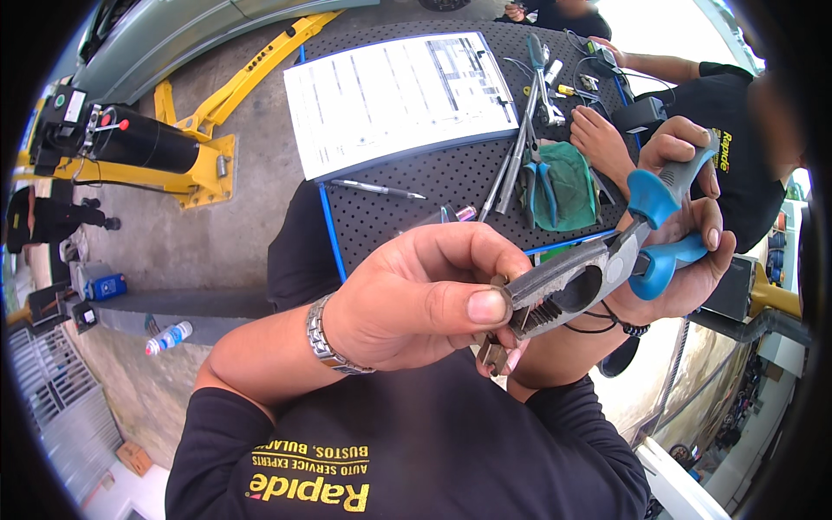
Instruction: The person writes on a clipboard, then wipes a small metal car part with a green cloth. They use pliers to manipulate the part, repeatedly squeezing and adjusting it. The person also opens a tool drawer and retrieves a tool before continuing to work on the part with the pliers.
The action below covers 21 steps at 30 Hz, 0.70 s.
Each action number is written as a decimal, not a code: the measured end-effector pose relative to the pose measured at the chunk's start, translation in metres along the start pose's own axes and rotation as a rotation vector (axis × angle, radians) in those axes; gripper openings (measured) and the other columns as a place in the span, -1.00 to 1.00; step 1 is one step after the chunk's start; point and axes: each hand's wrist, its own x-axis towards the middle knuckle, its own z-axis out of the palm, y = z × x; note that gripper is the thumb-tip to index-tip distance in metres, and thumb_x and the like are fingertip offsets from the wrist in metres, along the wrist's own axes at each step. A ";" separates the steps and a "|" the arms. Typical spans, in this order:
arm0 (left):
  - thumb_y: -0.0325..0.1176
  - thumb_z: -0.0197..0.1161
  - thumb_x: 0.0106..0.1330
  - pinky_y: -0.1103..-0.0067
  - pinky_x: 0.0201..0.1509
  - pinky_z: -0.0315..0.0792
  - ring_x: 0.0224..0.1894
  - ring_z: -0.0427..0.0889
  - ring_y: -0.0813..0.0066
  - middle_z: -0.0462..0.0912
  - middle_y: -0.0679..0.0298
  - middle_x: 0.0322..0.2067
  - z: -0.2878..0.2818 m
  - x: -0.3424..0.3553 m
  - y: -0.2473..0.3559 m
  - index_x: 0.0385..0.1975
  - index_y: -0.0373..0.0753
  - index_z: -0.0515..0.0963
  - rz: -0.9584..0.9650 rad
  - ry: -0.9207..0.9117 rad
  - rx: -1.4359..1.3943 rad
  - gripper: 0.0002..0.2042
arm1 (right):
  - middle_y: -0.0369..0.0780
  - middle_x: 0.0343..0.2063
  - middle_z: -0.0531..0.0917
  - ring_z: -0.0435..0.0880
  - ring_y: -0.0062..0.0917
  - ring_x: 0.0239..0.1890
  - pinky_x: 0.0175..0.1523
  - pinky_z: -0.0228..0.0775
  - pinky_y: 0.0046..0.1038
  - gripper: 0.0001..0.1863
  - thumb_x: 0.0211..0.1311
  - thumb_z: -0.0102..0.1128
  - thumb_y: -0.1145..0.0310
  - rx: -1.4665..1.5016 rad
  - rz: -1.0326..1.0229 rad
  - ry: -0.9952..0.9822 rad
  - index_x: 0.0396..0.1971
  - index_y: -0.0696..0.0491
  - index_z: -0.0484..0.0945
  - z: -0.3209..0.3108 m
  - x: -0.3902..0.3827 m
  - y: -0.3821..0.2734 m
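My right hand (698,221) grips combination pliers with blue handles (652,198), palm side toward me and fingers wrapped round the grips. The grey toothed jaws (555,303) stand apart and point down to the left. At their tip, my left hand (425,295) pinches a small brownish metal piece (492,354) between thumb and fingers. Its lower end sticks out below the thumb. Part of the piece is hidden behind the thumb and jaws, so I cannot tell whether the jaws bite on it.
Beyond my hands, a black perforated table (373,217) with blue edges bears printed sheets (399,100), a pen (378,188), a ratchet wrench (529,130), other pliers (542,192) and a green cloth (568,186). Another person's hand (601,143) rests at its right. A yellow lift (208,169) stands left.
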 end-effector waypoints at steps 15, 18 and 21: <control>-0.38 0.25 0.28 0.47 -0.45 0.50 -0.34 0.64 0.18 0.44 0.13 -0.36 -0.002 0.001 -0.004 -0.17 -0.35 0.44 -0.006 0.004 -0.023 -0.77 | 0.01 0.01 0.22 0.21 -0.35 0.12 0.01 0.40 -0.28 -0.77 -0.03 0.14 0.29 0.018 0.166 -0.037 -0.71 0.12 0.46 -0.004 0.001 -0.008; -0.38 0.25 0.28 0.47 -0.44 0.50 -0.34 0.64 0.18 0.44 0.13 -0.37 -0.001 0.000 -0.004 -0.17 -0.36 0.44 -0.010 0.017 -0.018 -0.77 | 0.00 0.02 0.22 0.21 -0.36 0.11 0.02 0.39 -0.29 -0.77 -0.03 0.14 0.29 0.008 0.172 -0.049 -0.72 0.11 0.47 -0.005 0.002 -0.008; -0.38 0.25 0.28 0.46 -0.43 0.50 -0.34 0.64 0.18 0.44 0.13 -0.38 -0.001 0.000 -0.004 -0.18 -0.35 0.44 -0.021 0.023 -0.014 -0.77 | 0.00 0.02 0.22 0.21 -0.35 0.11 0.06 0.36 -0.26 -0.78 -0.04 0.15 0.31 0.021 0.186 -0.057 -0.72 0.10 0.47 -0.008 0.003 -0.009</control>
